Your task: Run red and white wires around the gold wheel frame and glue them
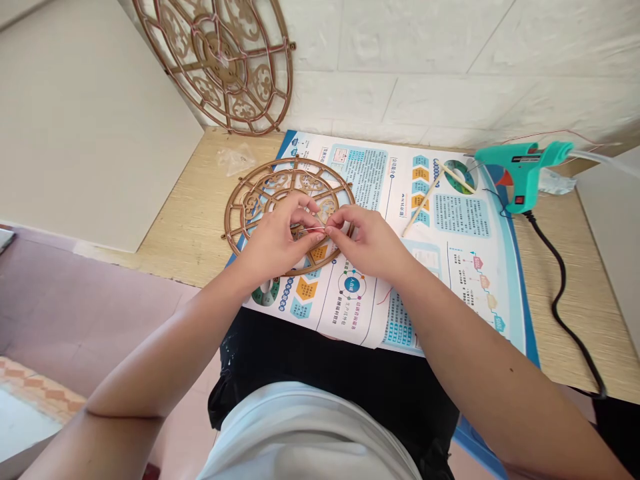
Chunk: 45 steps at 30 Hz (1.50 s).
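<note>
Bronze-coloured lattice, two round panels of it: one point(235, 220) lies flat on the printed poster point(380, 180), and the other point(220, 50) leans against the wall beyond the table point(170, 220). Your left hand point(277, 243) and right hand point(363, 243) are both closed to a pinch over the flat panel, gripping one thin strand point(313, 229) that runs side to side. Open room lies to your right, across the poster: two wooden sticks point(425, 207) and, near the far edge, one teal glue gun point(520, 170) - nozzle pointing left.
</note>
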Each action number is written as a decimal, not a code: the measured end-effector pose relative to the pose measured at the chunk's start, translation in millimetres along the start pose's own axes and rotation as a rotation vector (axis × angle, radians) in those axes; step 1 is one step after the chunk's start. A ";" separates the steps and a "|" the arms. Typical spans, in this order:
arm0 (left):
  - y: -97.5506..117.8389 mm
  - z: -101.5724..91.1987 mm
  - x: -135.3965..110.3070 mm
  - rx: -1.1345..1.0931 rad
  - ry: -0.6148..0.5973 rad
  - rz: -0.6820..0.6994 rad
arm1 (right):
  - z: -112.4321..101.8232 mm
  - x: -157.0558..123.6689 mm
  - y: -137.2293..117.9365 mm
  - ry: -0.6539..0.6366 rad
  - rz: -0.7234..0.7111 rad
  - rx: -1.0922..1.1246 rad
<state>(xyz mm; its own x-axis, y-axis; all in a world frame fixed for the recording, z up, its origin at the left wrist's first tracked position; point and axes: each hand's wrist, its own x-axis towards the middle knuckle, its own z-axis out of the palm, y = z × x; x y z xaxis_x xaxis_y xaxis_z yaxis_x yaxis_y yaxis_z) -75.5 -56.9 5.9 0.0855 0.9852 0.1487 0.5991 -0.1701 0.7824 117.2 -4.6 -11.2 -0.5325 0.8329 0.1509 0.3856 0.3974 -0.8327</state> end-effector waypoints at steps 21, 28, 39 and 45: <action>4.0 10.4 -3.8 -0.253 0.123 -0.173 | 0.9 -1.7 6.7 0.116 -0.260 -0.088; 7.3 5.2 -2.2 -0.270 0.050 -0.168 | 0.3 -1.0 5.1 0.086 -0.258 -0.135; 10.9 -1.7 -2.3 0.076 0.089 -0.088 | -7.8 1.0 6.3 0.001 -0.171 -0.179; 27.2 10.8 -46.6 0.337 0.151 0.203 | -11.9 5.0 13.2 -0.004 -0.110 -0.148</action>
<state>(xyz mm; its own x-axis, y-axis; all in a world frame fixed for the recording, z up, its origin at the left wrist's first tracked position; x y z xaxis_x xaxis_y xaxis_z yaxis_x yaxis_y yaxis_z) -54.6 -107.2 13.6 0.1261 0.9137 0.3863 0.8112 -0.3191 0.4900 128.6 9.4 -15.1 -0.5800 0.7802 0.2342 0.4317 0.5383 -0.7238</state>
